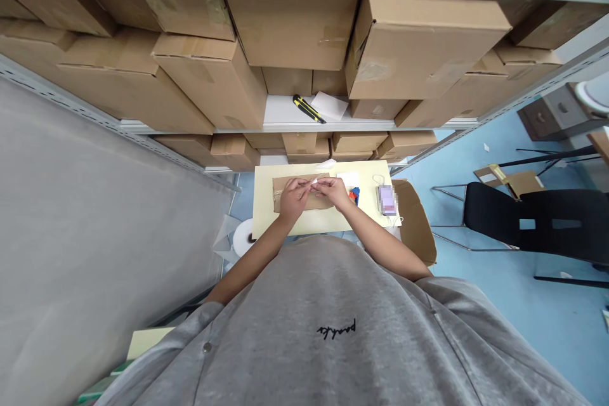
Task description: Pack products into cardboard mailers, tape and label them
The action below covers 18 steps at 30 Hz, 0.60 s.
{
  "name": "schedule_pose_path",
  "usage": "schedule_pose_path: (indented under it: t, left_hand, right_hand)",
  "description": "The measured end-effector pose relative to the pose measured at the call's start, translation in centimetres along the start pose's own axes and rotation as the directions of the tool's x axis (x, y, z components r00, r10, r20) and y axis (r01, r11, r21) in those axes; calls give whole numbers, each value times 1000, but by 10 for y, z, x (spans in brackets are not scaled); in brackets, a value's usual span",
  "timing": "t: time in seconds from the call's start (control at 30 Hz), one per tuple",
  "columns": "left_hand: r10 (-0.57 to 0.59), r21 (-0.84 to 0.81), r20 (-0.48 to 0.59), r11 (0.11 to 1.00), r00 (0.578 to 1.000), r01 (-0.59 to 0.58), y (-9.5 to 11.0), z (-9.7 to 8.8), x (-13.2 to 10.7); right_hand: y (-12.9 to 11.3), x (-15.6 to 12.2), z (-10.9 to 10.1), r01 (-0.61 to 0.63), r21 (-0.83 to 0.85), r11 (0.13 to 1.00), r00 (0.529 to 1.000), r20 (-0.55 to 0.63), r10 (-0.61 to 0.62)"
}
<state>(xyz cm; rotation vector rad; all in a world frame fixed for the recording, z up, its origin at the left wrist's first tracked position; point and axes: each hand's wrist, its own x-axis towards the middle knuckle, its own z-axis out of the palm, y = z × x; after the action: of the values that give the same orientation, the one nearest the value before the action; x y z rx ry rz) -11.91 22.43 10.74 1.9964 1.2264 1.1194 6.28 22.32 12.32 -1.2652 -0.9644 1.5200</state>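
My left hand [294, 195] and my right hand [334, 191] meet over a flat brown cardboard piece [280, 189] lying on a small pale yellow table [304, 221]. Both hands pinch a small white item [314, 186] between their fingertips; what it is I cannot make out. A red and blue object [354, 195] lies just right of my right hand. Further right rests a phone [387, 199] with a white cable beside it. A white sheet [348, 178] lies at the table's back edge.
Metal shelving [285, 115] packed with cardboard boxes rises behind the table; a yellow-black utility knife [308, 108] and a white paper lie on one shelf. A white roll [246, 238] sits on the floor at the left. An open carton [419, 222] and a black chair [533, 219] stand to the right.
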Motion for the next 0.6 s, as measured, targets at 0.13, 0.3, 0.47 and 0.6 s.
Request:
schedule_pose_path:
  t: [0.13,0.3,0.47,0.6]
  left_hand:
    - [18,-1,-6,1000,1000,-18,-3,1,-2]
    - [-15,-50,-36,999,999,13,0,2,-1]
    - [-155,-206,-32,968,987,145,3,2,4]
    - [-169,-231,-13,959,985,162,2,-1,8]
  right_hand:
    - [0,-1,2,-10,-9,1000,1000,-23,9]
    - [3,1,2,29,16,999,999,-38,-28]
    - [9,6,2,96,-58,994,995,-33,-98]
    - [11,5,0,180,-131,975,983,-16,-184]
